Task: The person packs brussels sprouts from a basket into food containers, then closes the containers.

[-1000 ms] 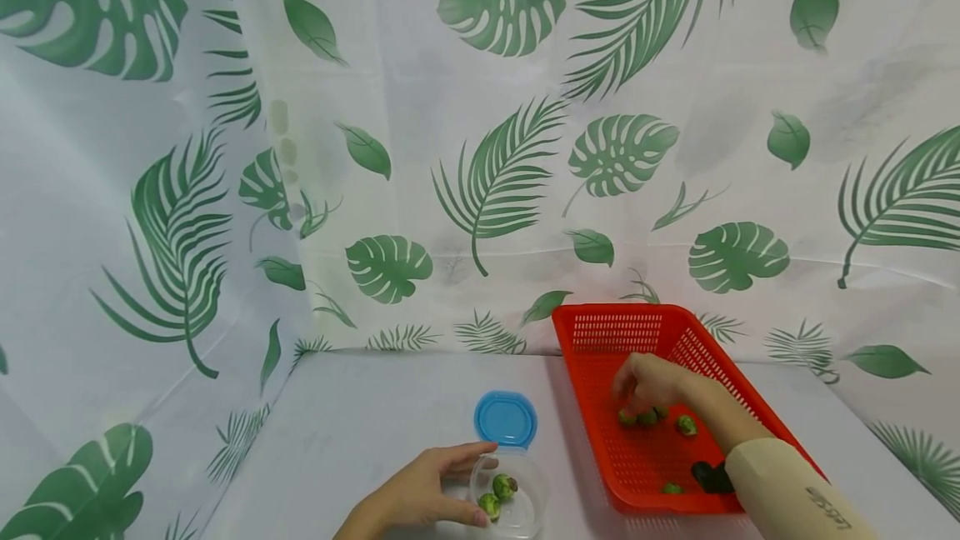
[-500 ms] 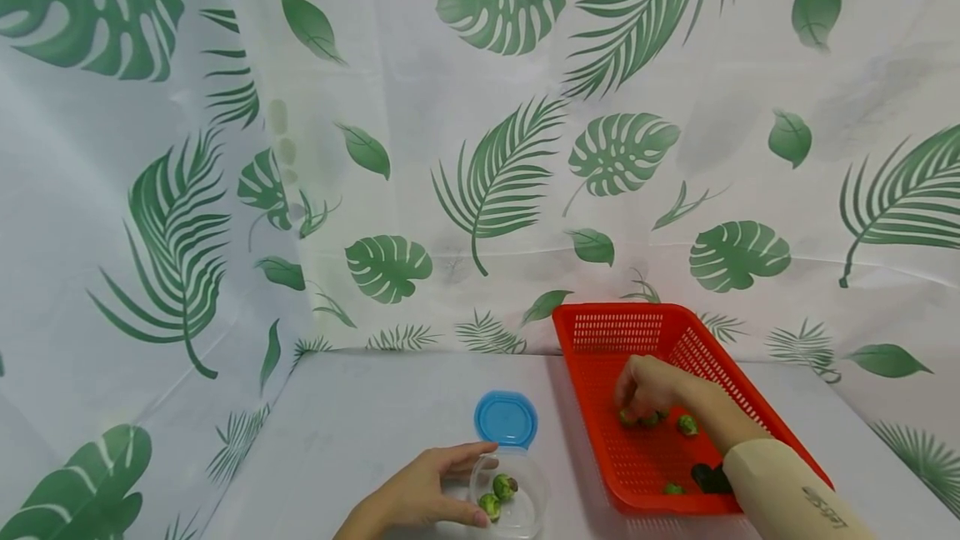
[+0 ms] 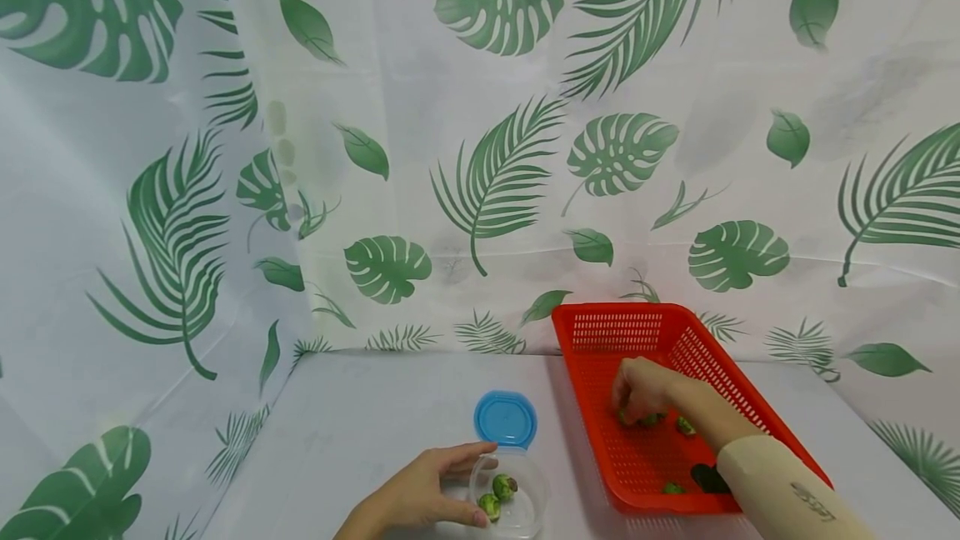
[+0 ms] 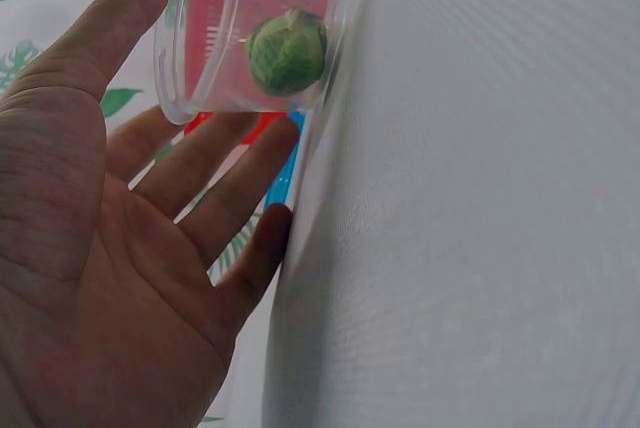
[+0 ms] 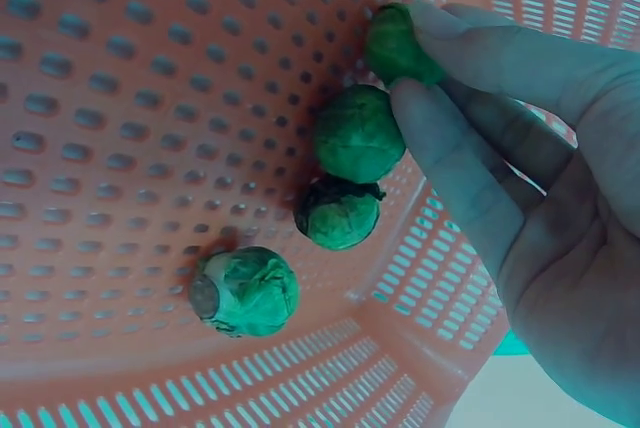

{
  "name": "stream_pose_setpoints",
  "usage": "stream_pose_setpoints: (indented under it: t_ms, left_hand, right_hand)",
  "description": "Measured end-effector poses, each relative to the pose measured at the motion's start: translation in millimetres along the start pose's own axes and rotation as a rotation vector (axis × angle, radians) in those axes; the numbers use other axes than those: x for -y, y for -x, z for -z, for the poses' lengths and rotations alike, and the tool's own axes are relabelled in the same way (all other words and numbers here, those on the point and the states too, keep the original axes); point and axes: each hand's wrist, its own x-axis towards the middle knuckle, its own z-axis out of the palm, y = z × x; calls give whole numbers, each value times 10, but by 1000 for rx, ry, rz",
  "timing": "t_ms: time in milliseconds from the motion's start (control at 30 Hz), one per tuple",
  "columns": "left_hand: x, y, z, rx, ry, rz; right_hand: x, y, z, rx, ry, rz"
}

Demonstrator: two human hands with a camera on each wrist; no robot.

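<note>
Pinching R hand (image 3: 648,388): a touch lower now — gripping a sprout (image 5: 394,46) nr basket (image 3: 600,448) L edge.
L hand (image 3: 423,486): spread, at tub (image 3: 532,508).
Tub contents: 2 sprouts (image 3: 505,487) — count unchanged.

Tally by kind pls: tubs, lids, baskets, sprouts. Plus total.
Clear tub: 1
Blue lid: 1
Red basket: 1
Sprouts: 7 visible (2 in the tub, 5 in the basket, including the one the right hand pinches)
Total: 10
</note>
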Motion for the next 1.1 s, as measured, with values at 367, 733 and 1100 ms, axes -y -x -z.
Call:
stream_pose_setpoints:
  t_ms: [367,733,1100]
  left_hand:
    - [-15,5,-10,-4,-1,-1]
    - [6,6,-3,-4,-8,-18]
    - [9,-3,0,-3,-18,-20]
  right_hand:
    - [23,18,-26,-12,30,-49]
    - [26,10,-22,-5,58,-47]
    - [38,11,-22,7,28,-75]
